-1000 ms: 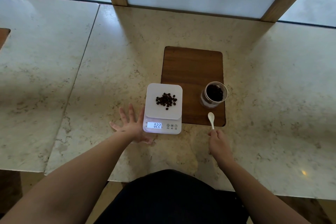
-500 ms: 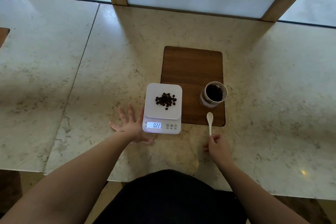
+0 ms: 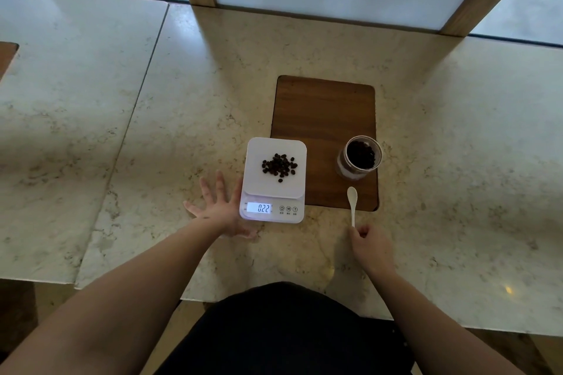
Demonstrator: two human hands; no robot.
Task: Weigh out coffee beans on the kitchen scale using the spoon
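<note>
A white kitchen scale point(image 3: 274, 192) stands on the marble counter, its lit display reading 0.22. A small heap of coffee beans point(image 3: 279, 167) lies on its platform. My left hand point(image 3: 220, 207) rests flat and spread on the counter, touching the scale's left side. The white spoon point(image 3: 352, 202) lies flat, its bowl on the near edge of the wooden board point(image 3: 324, 113). My right hand point(image 3: 367, 242) is curled at the very end of the spoon's handle, thumb and finger pinching its tip. The open glass jar point(image 3: 359, 158) of beans stands on the board, just beyond the spoon.
A seam in the marble counter point(image 3: 146, 76) runs at the left. Another wooden inlay point(image 3: 6, 55) shows at the far left edge. Wooden window posts rise behind the counter. The counter's near edge is close to my body.
My right hand has slid back toward me along the spoon's handle to its tip. The spoon has hardly shifted. Left hand, scale and reading are unchanged.
</note>
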